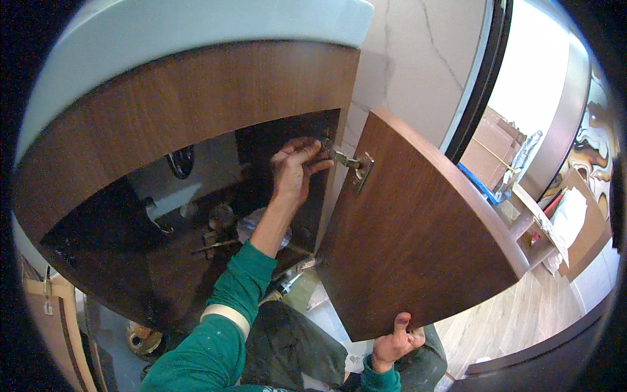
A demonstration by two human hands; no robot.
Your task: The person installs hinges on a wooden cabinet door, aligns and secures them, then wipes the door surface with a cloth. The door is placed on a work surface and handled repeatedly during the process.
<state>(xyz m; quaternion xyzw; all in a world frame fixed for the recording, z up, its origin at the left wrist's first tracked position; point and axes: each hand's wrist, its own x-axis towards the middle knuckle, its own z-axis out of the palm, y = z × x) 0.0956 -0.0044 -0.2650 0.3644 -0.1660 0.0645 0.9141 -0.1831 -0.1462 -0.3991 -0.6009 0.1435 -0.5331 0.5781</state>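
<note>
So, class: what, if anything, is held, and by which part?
Right hand: the door, by its free edge. Left hand: at the upper hinge, grip unclear.

Looks like bathroom or washroom, in home or other building, cannot tell which. Signs: pale, glossy basin-like top (196, 25) with curved front, over wood-grain vanity cabinet (215, 81); dark hose-like loop (181, 163) inside cabinet; grey-veined, marble-look wall (418, 49) alongside. Beyond black upright frame (481, 78), adjoining space with plank-look floor (473, 313), cardboard (488, 140), swirl-patterned panel (593, 134); loose materials there suggest fitting-out underway.
</note>
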